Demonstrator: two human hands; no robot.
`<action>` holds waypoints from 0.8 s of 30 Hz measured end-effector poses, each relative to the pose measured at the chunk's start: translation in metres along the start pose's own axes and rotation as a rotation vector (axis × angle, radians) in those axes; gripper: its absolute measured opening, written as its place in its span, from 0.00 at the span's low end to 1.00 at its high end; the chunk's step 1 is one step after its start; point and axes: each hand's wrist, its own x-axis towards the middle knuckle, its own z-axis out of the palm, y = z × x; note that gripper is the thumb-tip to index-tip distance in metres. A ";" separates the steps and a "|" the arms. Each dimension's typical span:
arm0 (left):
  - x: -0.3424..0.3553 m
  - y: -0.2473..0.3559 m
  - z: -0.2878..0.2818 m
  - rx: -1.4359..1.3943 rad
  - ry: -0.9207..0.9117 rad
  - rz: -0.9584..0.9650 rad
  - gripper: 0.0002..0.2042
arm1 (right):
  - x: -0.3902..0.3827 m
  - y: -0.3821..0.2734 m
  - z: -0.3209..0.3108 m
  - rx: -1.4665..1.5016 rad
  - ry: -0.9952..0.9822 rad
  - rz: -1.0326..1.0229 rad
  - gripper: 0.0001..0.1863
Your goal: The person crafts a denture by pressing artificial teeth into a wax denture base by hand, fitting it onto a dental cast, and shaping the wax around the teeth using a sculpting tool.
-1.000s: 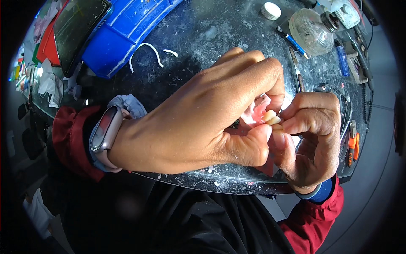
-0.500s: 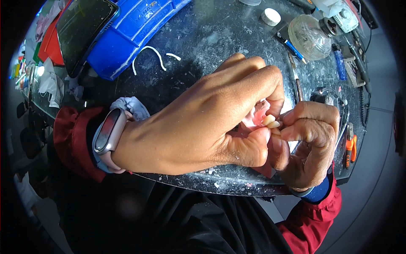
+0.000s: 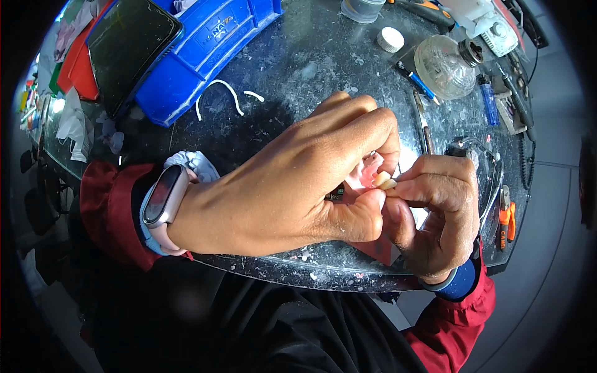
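My left hand [image 3: 298,177] curls around a dental model [image 3: 354,179] with a pink denture base [image 3: 370,169] on it. Pale artificial teeth [image 3: 382,180] show between its thumb and bent index finger. My right hand [image 3: 438,208] is closed in a pinch against these teeth, thumb and index fingertips on the lowest tooth [image 3: 390,185]. The two hands' fingertips almost meet there. Most of the model is hidden behind my left hand. Below the hands a reddish-pink flat piece [image 3: 380,250] lies at the table's front edge.
A blue bin [image 3: 205,59] stands far left, a dark tablet-like panel [image 3: 127,50] leaning by it. White cord pieces [image 3: 231,93] lie before it. At right are a glass burner bottle [image 3: 443,67], a white cap [image 3: 390,40], a blue pencil [image 3: 423,86], a knife [image 3: 423,121] and orange-handled pliers [image 3: 506,219].
Both hands have shifted slightly left in the picture together with the model. The pink base and teeth show a little more plainly. The grips look the same.
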 end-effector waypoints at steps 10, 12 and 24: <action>0.002 0.005 -0.002 -0.034 -0.004 -0.020 0.09 | -0.002 0.005 0.000 -0.077 -0.030 -0.128 0.10; 0.003 0.005 -0.003 -0.033 -0.016 -0.017 0.09 | 0.000 0.003 0.000 -0.044 -0.011 -0.103 0.12; 0.000 0.005 -0.003 -0.055 -0.039 -0.032 0.09 | -0.006 0.005 0.000 0.122 -0.009 0.043 0.10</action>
